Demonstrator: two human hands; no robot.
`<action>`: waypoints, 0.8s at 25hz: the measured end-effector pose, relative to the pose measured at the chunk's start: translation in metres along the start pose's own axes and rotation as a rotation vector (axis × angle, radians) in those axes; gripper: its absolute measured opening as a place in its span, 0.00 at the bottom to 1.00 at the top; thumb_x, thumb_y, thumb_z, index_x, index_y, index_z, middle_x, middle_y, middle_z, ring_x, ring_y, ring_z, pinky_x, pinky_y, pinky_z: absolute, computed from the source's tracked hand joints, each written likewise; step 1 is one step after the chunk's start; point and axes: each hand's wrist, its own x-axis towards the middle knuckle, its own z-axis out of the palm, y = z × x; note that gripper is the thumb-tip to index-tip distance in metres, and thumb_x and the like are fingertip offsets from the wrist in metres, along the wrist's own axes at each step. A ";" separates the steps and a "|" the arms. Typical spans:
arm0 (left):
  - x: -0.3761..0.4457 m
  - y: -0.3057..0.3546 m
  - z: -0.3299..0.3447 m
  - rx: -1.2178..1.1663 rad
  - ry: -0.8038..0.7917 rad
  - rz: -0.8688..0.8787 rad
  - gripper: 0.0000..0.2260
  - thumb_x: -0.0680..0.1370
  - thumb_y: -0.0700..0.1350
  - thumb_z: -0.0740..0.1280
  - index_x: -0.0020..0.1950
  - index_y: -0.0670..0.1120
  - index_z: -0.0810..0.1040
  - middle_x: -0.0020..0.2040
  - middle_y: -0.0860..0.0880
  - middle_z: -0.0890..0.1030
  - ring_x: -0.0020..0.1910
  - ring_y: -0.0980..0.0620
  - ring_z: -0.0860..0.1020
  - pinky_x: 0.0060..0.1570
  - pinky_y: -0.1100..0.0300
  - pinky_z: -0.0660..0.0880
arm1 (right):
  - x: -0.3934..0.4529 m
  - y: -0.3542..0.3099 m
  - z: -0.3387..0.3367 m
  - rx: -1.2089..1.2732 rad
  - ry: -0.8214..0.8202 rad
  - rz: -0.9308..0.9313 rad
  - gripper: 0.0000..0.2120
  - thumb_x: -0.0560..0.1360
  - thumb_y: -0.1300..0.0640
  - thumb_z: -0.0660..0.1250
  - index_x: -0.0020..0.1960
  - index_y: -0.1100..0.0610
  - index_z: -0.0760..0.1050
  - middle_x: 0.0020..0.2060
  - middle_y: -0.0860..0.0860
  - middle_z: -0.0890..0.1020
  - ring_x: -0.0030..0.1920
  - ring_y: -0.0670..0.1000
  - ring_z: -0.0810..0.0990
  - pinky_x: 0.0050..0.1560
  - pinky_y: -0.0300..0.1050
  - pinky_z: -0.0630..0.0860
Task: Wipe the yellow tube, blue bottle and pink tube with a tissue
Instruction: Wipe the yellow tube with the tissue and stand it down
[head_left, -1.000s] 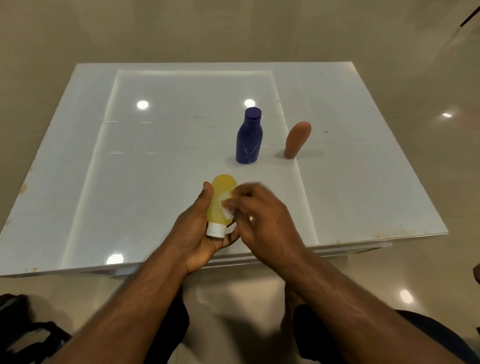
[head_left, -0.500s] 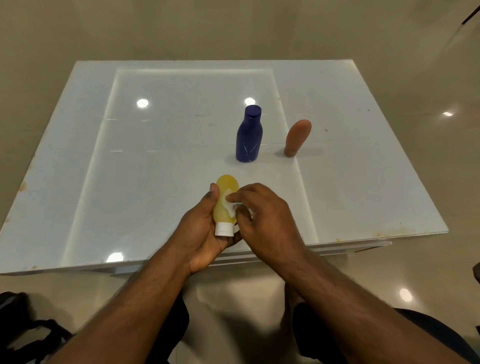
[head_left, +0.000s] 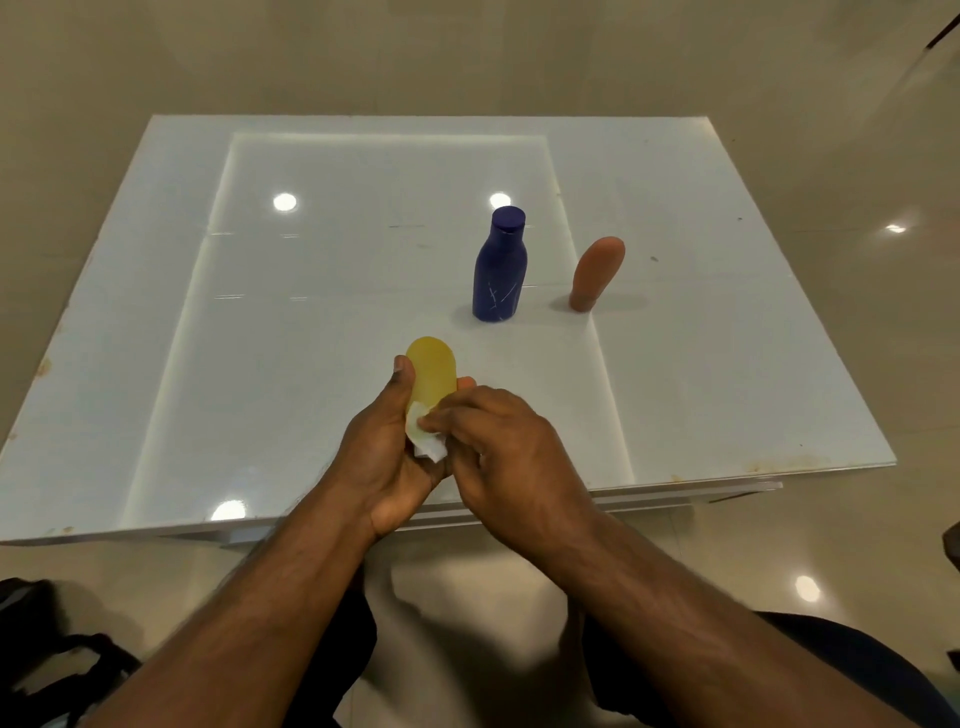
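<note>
Yellow tube (head_left: 432, 374) is held above the near edge of the table (head_left: 156, 332), rounded end pointing away, lower part hidden in the grip. It is gripped by the left hand (head_left: 387, 457): thumb laid along its left side, fingers curled behind it, one fingertip showing past its right side. A white tissue (head_left: 427, 441) is pinched in the curled fingers of the right hand (head_left: 498, 452) and pressed against the tube's lower half, at the left palm.

Blue bottle (head_left: 500, 265) is seen upright on the table, beyond the yellow tube and slightly right, cap on, pale scratch marks on its body. Pink tube (head_left: 596, 273) is stood just right of the bottle, apart from it, leaning right, a soft shadow cast to its right.

Table top is noted as white, glossy, square-edged. A brighter rectangular panel is marked out within it; the bottle stands inside that panel, the pink tube just past its right border. Round ceiling lights are reflected in the top, one just behind the bottle's cap. Rust-coloured stains are seen along the near-right edge and at the left edge; a few dark specks lie right of the pink tube.

Floor (head_left: 831, 78) around the table is beige, polished, with light spots reflected. A black bag (head_left: 47, 654) lies on it, near-left of the table. Dark trousers are visible under the forearms.
</note>
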 end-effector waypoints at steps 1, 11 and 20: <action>0.000 0.000 0.001 -0.016 -0.002 -0.006 0.28 0.78 0.60 0.61 0.72 0.43 0.71 0.62 0.41 0.82 0.58 0.42 0.82 0.54 0.43 0.81 | 0.003 0.006 -0.002 0.006 0.037 0.041 0.09 0.73 0.60 0.65 0.51 0.59 0.81 0.48 0.54 0.83 0.49 0.53 0.80 0.53 0.47 0.78; 0.002 -0.002 0.000 -0.088 -0.026 0.038 0.25 0.81 0.59 0.59 0.70 0.42 0.72 0.56 0.40 0.85 0.50 0.44 0.86 0.47 0.46 0.83 | 0.004 0.008 -0.003 0.082 0.096 0.211 0.07 0.73 0.64 0.68 0.50 0.56 0.79 0.47 0.50 0.80 0.48 0.45 0.77 0.53 0.40 0.77; 0.001 -0.006 -0.001 0.285 0.036 0.324 0.16 0.82 0.52 0.58 0.68 0.56 0.75 0.67 0.46 0.79 0.60 0.43 0.82 0.47 0.51 0.83 | 0.004 0.001 -0.004 0.085 0.138 0.155 0.08 0.73 0.62 0.69 0.52 0.58 0.81 0.50 0.52 0.81 0.50 0.46 0.78 0.54 0.35 0.75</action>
